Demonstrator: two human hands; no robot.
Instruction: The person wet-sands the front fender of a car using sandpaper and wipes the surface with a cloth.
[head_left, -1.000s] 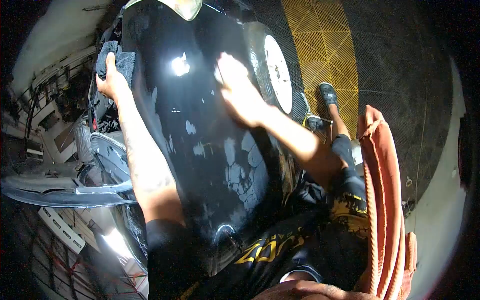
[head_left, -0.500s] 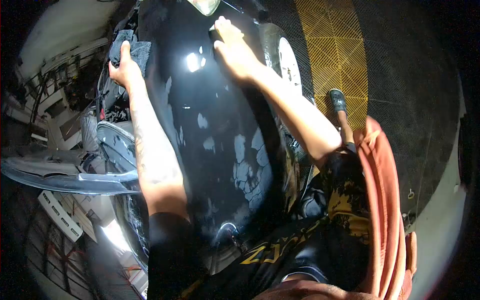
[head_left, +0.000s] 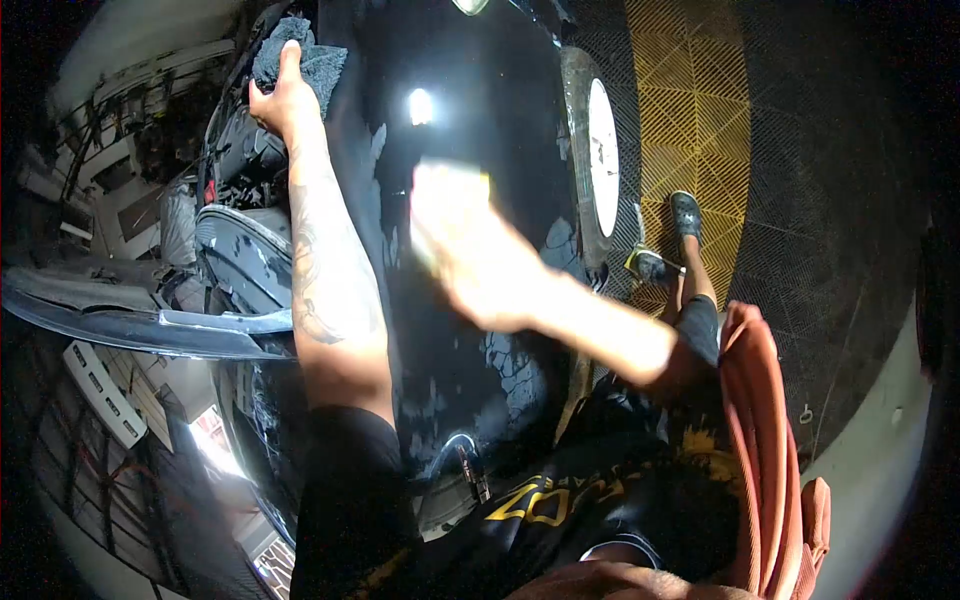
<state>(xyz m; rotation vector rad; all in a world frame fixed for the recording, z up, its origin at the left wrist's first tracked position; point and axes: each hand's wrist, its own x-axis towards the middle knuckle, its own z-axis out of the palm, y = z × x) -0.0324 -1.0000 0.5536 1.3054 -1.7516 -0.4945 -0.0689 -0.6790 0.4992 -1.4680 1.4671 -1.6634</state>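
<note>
"Where's the cloth [head_left: 322,75]?"
"In the left hand [head_left: 286,105], that grip closed on it, at the left edge of the black panel [head_left: 490,90]."
"And the right hand [head_left: 475,255]?"
"Over the panel's middle, blurred; I can't tell whether its grip holds anything."
"What marks the panel?"
"Pale patches [head_left: 515,382], and a wheel [head_left: 604,155] stands beside its right edge."

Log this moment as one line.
left hand: holding dark cloth; right hand: blurred over black car panel, grip unclear; panel: pale patches; white wheel: beside panel
</note>
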